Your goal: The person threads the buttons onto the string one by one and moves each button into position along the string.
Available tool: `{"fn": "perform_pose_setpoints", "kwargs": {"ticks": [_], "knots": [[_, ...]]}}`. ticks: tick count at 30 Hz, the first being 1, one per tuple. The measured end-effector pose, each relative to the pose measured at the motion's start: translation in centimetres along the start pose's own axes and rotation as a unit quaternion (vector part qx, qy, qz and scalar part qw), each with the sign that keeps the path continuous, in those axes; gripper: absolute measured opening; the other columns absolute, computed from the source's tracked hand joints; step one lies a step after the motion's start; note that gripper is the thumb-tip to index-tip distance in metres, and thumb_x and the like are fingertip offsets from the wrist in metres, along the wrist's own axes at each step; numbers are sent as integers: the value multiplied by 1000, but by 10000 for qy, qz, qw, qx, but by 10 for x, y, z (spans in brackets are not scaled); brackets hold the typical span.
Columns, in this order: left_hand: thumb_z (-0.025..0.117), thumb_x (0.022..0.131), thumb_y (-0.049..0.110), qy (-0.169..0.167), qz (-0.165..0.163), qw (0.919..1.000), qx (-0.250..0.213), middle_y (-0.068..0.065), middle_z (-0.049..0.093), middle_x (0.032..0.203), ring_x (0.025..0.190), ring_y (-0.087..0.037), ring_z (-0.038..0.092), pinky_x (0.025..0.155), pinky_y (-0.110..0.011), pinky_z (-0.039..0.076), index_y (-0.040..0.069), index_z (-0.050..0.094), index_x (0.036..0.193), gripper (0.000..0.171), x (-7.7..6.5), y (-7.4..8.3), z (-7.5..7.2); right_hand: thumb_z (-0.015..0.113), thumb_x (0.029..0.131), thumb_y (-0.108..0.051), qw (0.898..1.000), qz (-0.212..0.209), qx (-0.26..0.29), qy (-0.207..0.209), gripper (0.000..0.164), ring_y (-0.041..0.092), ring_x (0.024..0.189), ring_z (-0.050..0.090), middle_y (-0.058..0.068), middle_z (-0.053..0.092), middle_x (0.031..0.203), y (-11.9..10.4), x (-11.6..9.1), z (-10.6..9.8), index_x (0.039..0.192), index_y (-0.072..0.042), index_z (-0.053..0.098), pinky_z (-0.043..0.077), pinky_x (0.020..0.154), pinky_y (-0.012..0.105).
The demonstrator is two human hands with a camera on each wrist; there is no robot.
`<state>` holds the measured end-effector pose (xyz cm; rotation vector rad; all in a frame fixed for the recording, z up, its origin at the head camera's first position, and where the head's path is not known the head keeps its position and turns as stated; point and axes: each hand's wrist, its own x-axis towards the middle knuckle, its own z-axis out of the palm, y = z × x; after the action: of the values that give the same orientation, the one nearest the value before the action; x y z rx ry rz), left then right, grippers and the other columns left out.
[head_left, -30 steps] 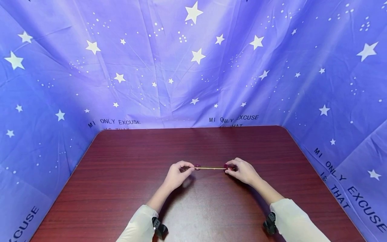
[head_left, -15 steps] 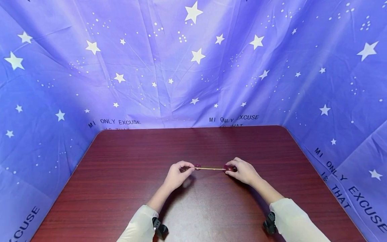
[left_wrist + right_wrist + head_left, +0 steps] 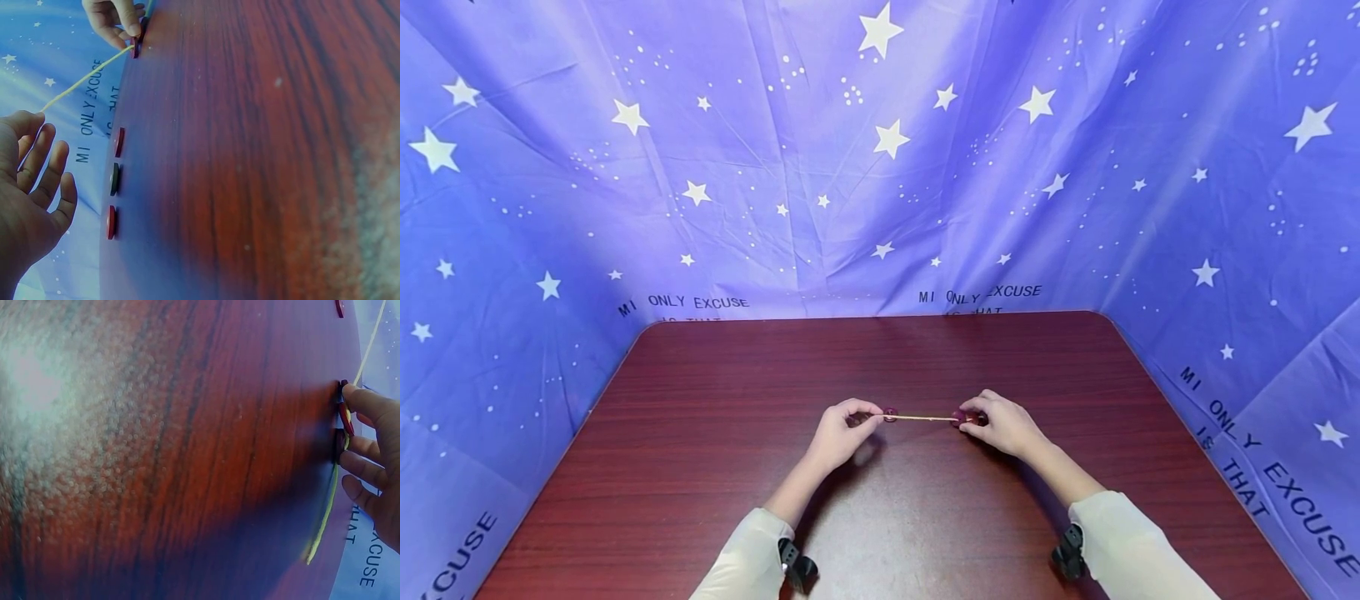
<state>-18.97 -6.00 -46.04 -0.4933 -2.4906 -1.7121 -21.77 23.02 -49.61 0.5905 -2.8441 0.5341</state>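
My left hand (image 3: 837, 435) pinches one end of a yellow string (image 3: 919, 417) between thumb and index finger, its other fingers loosely bent in the left wrist view. The string runs taut to my right hand (image 3: 1009, 429). There, thumb and fingers grip a dark red button (image 3: 957, 419) that the string meets. In the right wrist view, this red button (image 3: 346, 419) is at the fingertips, with a darker button (image 3: 338, 446) close by. A loose string tail (image 3: 322, 528) hangs past the fingers onto the table.
Between the hands, a round red button (image 3: 890, 414) lies on the dark red wooden table (image 3: 880, 358). The left wrist view has a red button (image 3: 119, 142), a dark button (image 3: 115, 179) and another red button (image 3: 111, 222) in a row. A blue star-printed curtain (image 3: 820, 150) surrounds the table.
The button at my right fingertips has shifted slightly left and turned a little. The right end of the string has dipped slightly. My left hand has stayed still.
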Motion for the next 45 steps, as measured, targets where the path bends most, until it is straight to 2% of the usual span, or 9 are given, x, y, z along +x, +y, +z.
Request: {"fn": "perform_pose_setpoints", "kwargs": {"ticks": [8,12,16,22,30,45], "knots": [[68,82,1,-3,45,10000,-28,-15,69,85,64,-6,52,60,-17,45,-2,69,87,7,1,-2,2,76,76,-30,9996,-124,119,203,24,7,70,55,-7,60,84,-1,1,-1,95,-17,70,46,63,28],[68,82,1,-12,93,10000,-31,-14,69,84,64,-6,52,60,-17,44,-3,69,88,8,1,-2,3,75,77,-31,9987,-101,376,314,24,8,74,57,-7,62,85,-4,4,-3,97,-17,71,47,67,28],[68,82,2,-36,158,9999,-39,-14,69,84,64,-7,52,60,-17,44,-4,69,87,8,2,-2,2,75,78,-28,9969,-72,693,360,25,7,71,54,-7,63,85,-11,8,-6,98,-14,71,45,65,26],[68,82,2,-23,160,9999,-5,-15,69,84,64,-8,52,60,-19,45,-3,70,87,7,2,-2,3,75,78,-22,9919,-266,1145,477,25,12,69,53,-4,63,82,-25,14,-9,99,-10,70,43,62,24],[68,82,2,-55,176,9998,-41,-16,70,84,64,-8,54,60,-20,47,-3,69,87,7,2,0,3,74,79,-21,9883,-323,1425,435,25,13,70,54,-2,66,84,-39,21,-10,100,-9,70,42,62,22],[67,82,1,-69,197,9998,-66,-16,69,84,65,-9,55,62,-21,48,-4,69,87,8,2,-1,4,74,80,-22,9856,-385,1604,359,25,8,72,55,-4,67,85,-54,29,-3,101,-11,70,46,64,22]]}}
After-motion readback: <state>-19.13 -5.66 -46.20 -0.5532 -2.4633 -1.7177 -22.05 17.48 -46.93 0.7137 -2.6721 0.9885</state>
